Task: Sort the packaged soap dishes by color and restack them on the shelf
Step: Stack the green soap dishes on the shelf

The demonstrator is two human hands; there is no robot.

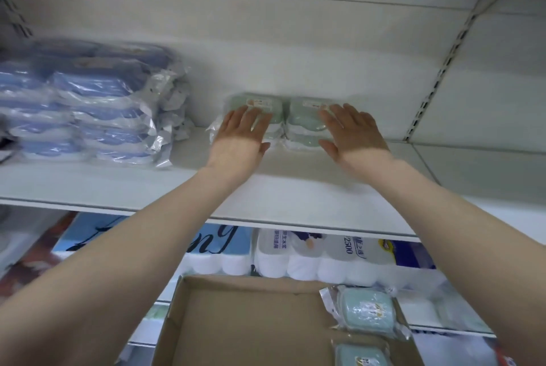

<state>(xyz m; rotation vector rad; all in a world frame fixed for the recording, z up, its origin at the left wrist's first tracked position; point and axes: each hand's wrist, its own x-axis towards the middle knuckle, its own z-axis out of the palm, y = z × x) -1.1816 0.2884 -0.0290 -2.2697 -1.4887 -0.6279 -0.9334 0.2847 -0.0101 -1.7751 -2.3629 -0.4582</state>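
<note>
Two short stacks of green packaged soap dishes stand side by side at the back of the white shelf (pixel 280 188). My left hand (pixel 240 138) lies flat with straight fingers against the left green stack (pixel 273 110). My right hand (pixel 353 135) lies the same way against the right green stack (pixel 305 117). Blue packaged soap dishes (pixel 88 111) are piled in several stacks at the shelf's left. Below, a cardboard box (pixel 251 321) holds two more green packaged dishes, one (pixel 366 312) above the other (pixel 359 358), at its right side.
Packs of white paper rolls (pixel 310 259) fill the lower shelf behind the box. A slotted upright rail (pixel 437 70) marks the shelf's right end. Bare shelf surface lies between the blue piles and the green stacks and in front of them.
</note>
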